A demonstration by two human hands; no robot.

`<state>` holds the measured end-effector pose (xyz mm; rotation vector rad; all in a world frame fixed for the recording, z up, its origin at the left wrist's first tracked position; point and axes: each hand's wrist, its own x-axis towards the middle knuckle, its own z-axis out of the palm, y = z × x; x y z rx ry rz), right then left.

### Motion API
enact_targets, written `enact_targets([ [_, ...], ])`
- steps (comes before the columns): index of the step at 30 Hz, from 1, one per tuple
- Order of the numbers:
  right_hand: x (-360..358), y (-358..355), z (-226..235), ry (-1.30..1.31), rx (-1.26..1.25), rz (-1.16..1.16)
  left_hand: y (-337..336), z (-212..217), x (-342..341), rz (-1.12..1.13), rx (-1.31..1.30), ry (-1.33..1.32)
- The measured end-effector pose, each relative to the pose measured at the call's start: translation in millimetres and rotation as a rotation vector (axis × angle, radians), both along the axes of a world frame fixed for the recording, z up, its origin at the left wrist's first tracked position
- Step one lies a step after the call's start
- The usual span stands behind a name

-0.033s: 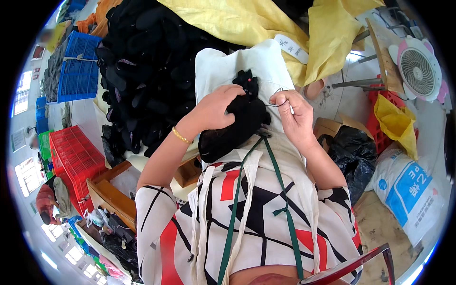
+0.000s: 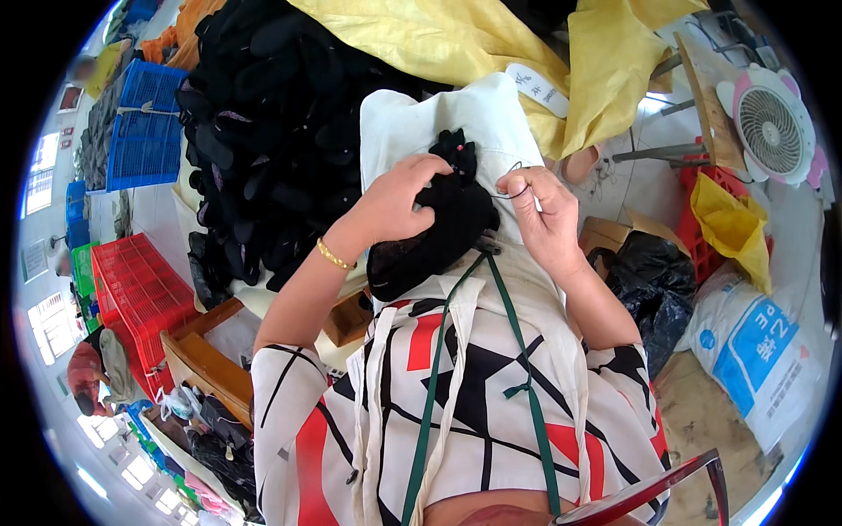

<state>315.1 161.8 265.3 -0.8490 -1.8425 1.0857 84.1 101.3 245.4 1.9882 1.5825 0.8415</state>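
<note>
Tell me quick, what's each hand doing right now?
Left hand: closed, gripping the black fabric piece.
Right hand: fingers pinched on a thin dark thread beside the fabric.

Your left hand (image 2: 399,200) curls closed mid-frame; your right hand (image 2: 542,213) pinches beside it, both forearms bent upward.
</note>
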Motion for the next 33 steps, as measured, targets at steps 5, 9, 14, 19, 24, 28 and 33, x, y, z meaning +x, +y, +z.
enact_targets([
  [5,-4.8,-11.6,8.6,-0.07,0.206,0.126,-8.6,21.4,26.1,0.145,-0.327,0.047],
  [9,-3.3,-23.6,22.8,-0.092,0.293,0.333,-10.3,15.0,39.9,0.099,-0.591,0.109],
  [14,46.6,-2.0,23.1,-0.134,-0.092,0.322,-25.7,1.3,23.3,0.117,-0.568,-0.136],
  [19,78.8,17.1,-3.9,-0.241,-0.522,-0.026,-38.7,3.0,15.6,0.194,-0.624,-0.337],
  [24,26.3,-5.1,-6.1,-0.361,-0.275,0.227,-42.9,6.2,17.6,0.213,-0.568,-0.25],
  [28,-8.9,-11.6,-16.0,-0.499,0.307,0.255,-42.6,15.1,21.7,0.21,-0.57,-0.284],
  [33,-20.8,-1.6,-26.3,-0.543,0.517,0.348,-41.0,3.6,17.2,0.181,-0.493,-0.412],
])
